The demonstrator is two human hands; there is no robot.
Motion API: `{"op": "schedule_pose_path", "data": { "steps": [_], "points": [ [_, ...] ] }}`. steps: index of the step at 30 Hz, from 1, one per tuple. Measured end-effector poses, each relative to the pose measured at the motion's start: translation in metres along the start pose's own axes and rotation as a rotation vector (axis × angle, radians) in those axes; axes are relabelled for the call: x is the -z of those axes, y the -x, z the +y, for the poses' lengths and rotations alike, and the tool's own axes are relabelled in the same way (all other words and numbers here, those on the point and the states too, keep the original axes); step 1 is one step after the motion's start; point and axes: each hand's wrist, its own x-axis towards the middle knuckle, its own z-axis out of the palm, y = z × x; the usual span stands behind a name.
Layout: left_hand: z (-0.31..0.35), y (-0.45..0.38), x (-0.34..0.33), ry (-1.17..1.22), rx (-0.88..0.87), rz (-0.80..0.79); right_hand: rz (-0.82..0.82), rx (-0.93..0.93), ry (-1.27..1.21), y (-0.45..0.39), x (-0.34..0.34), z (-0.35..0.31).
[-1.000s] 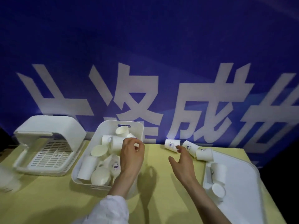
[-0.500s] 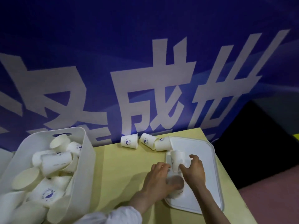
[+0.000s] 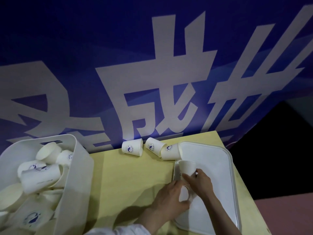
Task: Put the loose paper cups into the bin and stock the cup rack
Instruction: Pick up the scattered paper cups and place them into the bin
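Observation:
A white bin (image 3: 79,168) at the left holds several white paper cups with blue logos. Three more cups lie on their sides along the table's back edge: one (image 3: 132,147), a second (image 3: 153,147) and a third (image 3: 170,151) against the tray's corner. On the white tray (image 3: 218,167), my right hand (image 3: 200,183) grips a cup (image 3: 187,167) near its base. My left hand (image 3: 169,199) wraps around another cup (image 3: 184,195) at the tray's left rim. The cup rack is out of view.
The yellow table (image 3: 128,180) ends just right of the tray, with a dark drop and pinkish floor (image 3: 288,216) beyond. A blue banner (image 3: 152,65) with large pale characters stands right behind the table.
My view swung right, away from the rack and bin. Both hands moved from the bin area onto the tray and each closed around a cup there.

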Motion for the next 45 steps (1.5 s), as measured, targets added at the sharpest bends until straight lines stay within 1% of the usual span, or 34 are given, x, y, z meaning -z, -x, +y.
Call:
{"op": "schedule_pose_path", "data": {
  "steps": [6,9,11,13,17,20,23,25,26,29,31,34,36,38,41,45],
  "points": [
    [-0.008,0.013,0.022,0.104,0.065,0.112,0.198,0.044,-0.204,0.025,-0.001,-0.002],
    [-0.014,0.03,0.04,0.135,0.075,0.235,0.247,0.099,-0.245,0.048,-0.004,-0.004],
    [-0.017,0.049,0.056,0.145,0.085,0.354,0.267,0.158,-0.275,0.068,-0.006,-0.01],
    [-0.022,0.068,0.07,0.183,0.106,0.456,0.25,0.215,-0.309,0.089,-0.01,-0.02],
    [-0.039,0.115,0.101,0.246,0.145,0.678,0.192,0.326,-0.285,0.128,-0.032,-0.051],
    [-0.062,0.15,0.124,0.274,0.18,0.868,0.128,0.431,-0.296,0.157,-0.057,-0.079],
    [-0.088,0.187,0.144,0.356,0.202,1.084,0.077,0.53,-0.293,0.184,-0.08,-0.108],
    [-0.109,0.211,0.155,0.375,0.263,1.182,0.048,0.592,-0.284,0.2,-0.096,-0.13],
    [-0.119,0.218,0.157,0.359,0.314,1.18,0.038,0.614,-0.277,0.205,-0.102,-0.139],
    [-0.15,0.243,0.161,0.277,0.499,1.098,-0.03,0.667,-0.26,0.224,-0.124,-0.171],
    [-0.161,0.254,0.16,0.277,0.553,1.089,-0.068,0.702,-0.275,0.234,-0.137,-0.195],
    [-0.165,0.261,0.16,0.272,0.505,1.143,-0.094,0.745,-0.258,0.238,-0.147,-0.236],
    [-0.163,0.26,0.162,0.269,0.481,1.17,-0.107,0.754,-0.195,0.237,-0.148,-0.26],
    [-0.159,0.256,0.163,0.261,0.448,1.191,-0.104,0.755,-0.138,0.233,-0.146,-0.268],
    [-0.146,0.246,0.164,0.3,0.348,1.223,-0.082,0.75,-0.165,0.228,-0.139,-0.252],
    [-0.125,0.221,0.163,0.319,0.221,1.232,-0.06,0.653,-0.171,0.209,-0.125,-0.208]
  ]
}}
